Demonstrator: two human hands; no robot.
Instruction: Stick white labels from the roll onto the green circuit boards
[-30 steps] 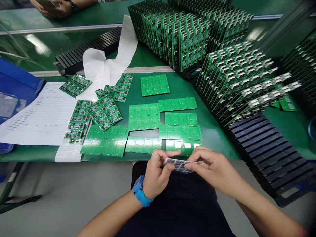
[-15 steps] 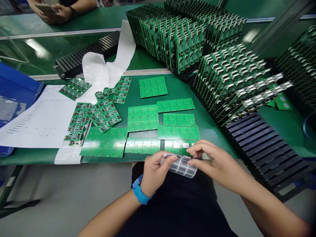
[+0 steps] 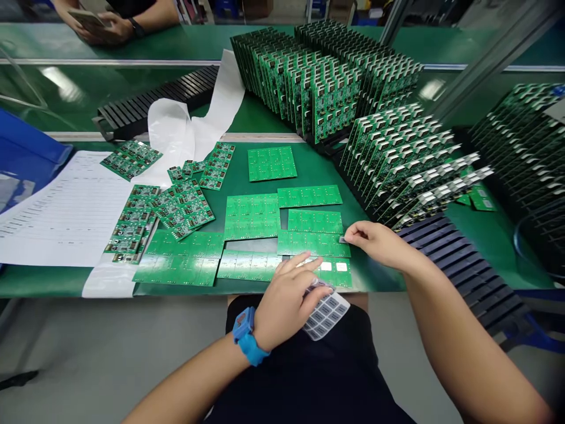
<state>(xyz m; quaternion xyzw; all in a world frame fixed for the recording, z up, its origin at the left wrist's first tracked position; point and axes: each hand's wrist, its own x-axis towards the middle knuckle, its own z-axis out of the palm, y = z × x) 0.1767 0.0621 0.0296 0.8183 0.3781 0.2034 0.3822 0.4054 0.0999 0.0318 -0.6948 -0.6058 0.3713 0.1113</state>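
My left hand point(image 3: 285, 300) holds a sheet of small labels point(image 3: 326, 313) over my lap, just below the table's front edge. My right hand point(image 3: 375, 241) is out over the table, pinching one small label point(image 3: 342, 239) at the right end of a green circuit board panel point(image 3: 311, 243). The panel nearest me point(image 3: 329, 272) carries a few white labels. More bare green panels point(image 3: 252, 215) lie flat around them.
Piles of populated boards point(image 3: 176, 203) lie on white paper point(image 3: 57, 206) at the left. Black racks full of upright boards point(image 3: 309, 76) stand behind and to the right point(image 3: 410, 159). An empty black slotted rack point(image 3: 477, 271) sits right. Another person's hands point(image 3: 95, 23) hold a phone far left.
My right hand left the label sheet and reached forward onto the table with a peeled label. My left hand lowered the sheet toward my lap. The camera tilted up slightly.
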